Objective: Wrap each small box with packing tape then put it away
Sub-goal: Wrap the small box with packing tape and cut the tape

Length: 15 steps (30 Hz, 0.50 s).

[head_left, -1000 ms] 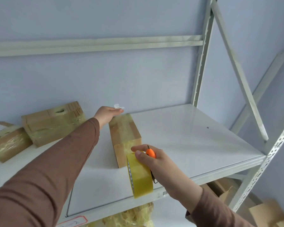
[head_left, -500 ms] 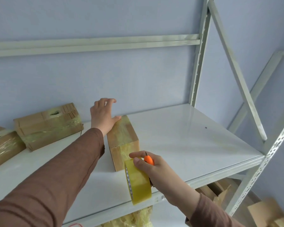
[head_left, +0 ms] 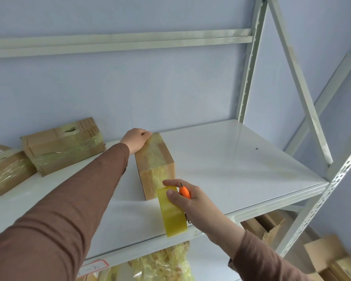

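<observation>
Shelving of pale metal fills the view, and its white shelf board (head_left: 241, 159) carries three cardboard boxes. Two wrapped boxes (head_left: 63, 145) are seen at the far left of the board, near the wall, touching each other. The small box (head_left: 153, 159), covered with shiny tape, is placed near the middle of the board with its short end turned to the front edge. The left hand (head_left: 137, 138) is laid on the far left corner of this box, fingers bent over the back end, so the box is gripped there. The right hand (head_left: 187, 201) is closed around a yellowish tape roll (head_left: 171, 216) at the front edge of the shelf, just before the box. An orange cutter (head_left: 184, 192) is held in the same hand, between the fingers.
</observation>
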{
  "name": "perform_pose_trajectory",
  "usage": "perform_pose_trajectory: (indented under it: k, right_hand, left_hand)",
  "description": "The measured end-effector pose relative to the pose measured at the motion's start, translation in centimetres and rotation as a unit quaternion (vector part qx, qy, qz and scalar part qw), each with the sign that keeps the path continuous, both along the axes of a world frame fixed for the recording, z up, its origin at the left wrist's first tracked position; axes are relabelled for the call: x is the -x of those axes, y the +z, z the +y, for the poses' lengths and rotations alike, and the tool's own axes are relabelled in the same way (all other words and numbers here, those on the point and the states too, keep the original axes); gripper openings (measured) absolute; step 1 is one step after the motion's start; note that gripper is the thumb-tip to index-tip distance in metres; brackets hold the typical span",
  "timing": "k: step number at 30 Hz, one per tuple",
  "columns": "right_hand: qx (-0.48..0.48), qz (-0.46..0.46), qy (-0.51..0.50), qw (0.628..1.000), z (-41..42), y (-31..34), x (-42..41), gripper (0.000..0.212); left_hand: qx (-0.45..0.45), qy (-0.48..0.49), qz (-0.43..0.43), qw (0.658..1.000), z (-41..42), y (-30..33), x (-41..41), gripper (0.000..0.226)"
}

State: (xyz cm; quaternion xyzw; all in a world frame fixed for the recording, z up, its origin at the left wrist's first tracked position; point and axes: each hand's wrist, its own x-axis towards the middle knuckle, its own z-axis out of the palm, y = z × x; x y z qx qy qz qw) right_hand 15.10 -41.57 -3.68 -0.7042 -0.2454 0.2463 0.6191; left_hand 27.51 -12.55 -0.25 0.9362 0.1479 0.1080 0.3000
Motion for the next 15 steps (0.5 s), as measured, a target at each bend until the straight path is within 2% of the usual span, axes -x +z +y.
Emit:
perform_pose_trajectory:
  k: [3, 6, 8, 9, 11, 13, 15]
  right_hand:
    - [-0.004, 0.012, -0.001, 1.000, 0.0, -0.5, -0.3, 0.022]
    - [-0.012, 0.024, 0.009, 1.000, -0.2, -0.9, -0.6, 0.024]
    - [-0.016, 0.034, 0.017, 0.999, -0.3, -1.0, -0.8, 0.025]
    - [-0.017, 0.039, 0.019, 0.999, -0.3, -0.9, -0.9, 0.025]
    - [-0.009, 0.041, 0.021, 0.999, -0.3, -0.9, -1.1, 0.027]
    - [-0.007, 0.051, 0.022, 0.998, -0.2, -0.8, -1.4, 0.030]
    - [-0.013, 0.076, 0.020, 0.997, 0.2, -0.7, -1.7, 0.033]
  left_hand:
    - [0.065, 0.058, -0.034, 0.996, -0.2, -0.9, 0.0, 0.040]
    - [0.112, 0.148, -0.201, 0.962, -0.1, -2.2, 2.4, 0.039]
    - [0.147, 0.083, -0.296, 0.940, 0.3, -2.7, 5.0, 0.048]
    - [0.149, 0.022, -0.296, 0.943, 0.6, -2.7, 6.3, 0.057]
    - [0.113, -0.105, -0.227, 0.962, 1.0, -3.0, 8.8, 0.083]
    - [0.009, -0.194, -0.141, 0.971, 1.2, -3.4, 10.5, 0.102]
    - [-0.109, -0.231, -0.084, 0.963, 0.9, -3.8, 11.1, 0.105]
